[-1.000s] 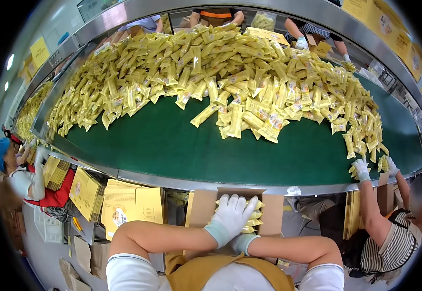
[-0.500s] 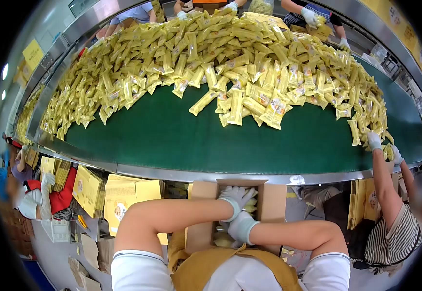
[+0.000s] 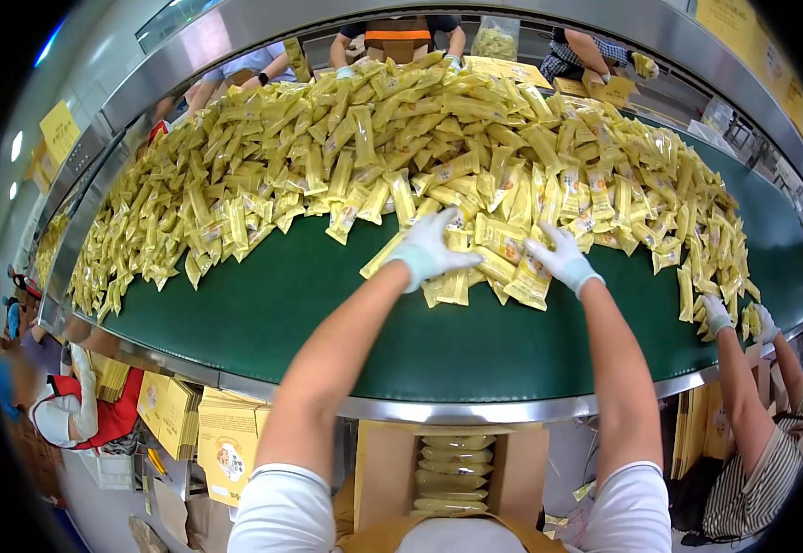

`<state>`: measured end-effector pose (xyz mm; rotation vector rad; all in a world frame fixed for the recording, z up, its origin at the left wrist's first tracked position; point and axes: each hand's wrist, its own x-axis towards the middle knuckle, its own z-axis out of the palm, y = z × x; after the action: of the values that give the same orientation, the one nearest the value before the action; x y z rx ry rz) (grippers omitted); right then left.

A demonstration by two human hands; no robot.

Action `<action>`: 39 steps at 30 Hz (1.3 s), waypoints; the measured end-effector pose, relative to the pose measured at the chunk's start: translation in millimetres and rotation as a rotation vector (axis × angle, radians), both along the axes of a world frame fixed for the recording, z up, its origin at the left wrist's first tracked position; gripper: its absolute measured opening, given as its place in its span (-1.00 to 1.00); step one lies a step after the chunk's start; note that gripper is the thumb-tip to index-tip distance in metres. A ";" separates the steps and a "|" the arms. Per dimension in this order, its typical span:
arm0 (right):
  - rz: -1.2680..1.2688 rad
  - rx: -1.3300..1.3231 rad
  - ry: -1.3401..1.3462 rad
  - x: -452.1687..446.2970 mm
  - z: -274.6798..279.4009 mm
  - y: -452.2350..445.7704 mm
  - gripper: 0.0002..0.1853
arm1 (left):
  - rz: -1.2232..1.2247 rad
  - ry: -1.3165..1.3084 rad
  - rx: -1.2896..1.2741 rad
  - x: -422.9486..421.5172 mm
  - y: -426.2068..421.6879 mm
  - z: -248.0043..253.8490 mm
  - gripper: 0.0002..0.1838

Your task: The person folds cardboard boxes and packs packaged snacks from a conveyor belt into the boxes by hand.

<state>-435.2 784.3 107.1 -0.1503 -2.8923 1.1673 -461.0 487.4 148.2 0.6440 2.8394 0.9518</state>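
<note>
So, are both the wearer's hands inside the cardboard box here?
No, the left hand and right hand are both at the yellow packets on the green belt.

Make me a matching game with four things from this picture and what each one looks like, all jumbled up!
Things:
1. The big belt
2. The open box in front of the camera wearer
3. The camera wearer's left hand
4. The heap of packets

Looks like:
A. Brown, with wrapped packets stacked inside
B. Yellow and piled high
C. Green and flat
D. In a white glove, fingers spread

Right pairs: 1-C, 2-A, 3-D, 4-B
</note>
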 end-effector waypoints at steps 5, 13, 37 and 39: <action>-0.103 0.233 -0.103 -2.7 -13.5 -49.2 0.02 | 0.043 -0.037 -0.428 11.0 37.3 -32.4 0.25; 0.198 0.305 -0.037 84.7 -4.5 -81.8 -0.06 | -0.196 0.056 -0.390 85.5 -46.3 -46.1 -0.15; -0.346 -0.118 0.203 201.2 -7.5 -6.3 -0.60 | -0.126 0.097 -0.439 157.4 -69.5 -53.0 -0.36; -0.334 0.044 0.185 196.2 8.9 -2.8 -0.60 | -0.118 0.053 -0.421 160.6 -74.2 -48.2 -0.38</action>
<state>-239.0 781.5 116.0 -0.4763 -2.5986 0.9996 -300.4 413.2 100.0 0.7777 2.8705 0.3046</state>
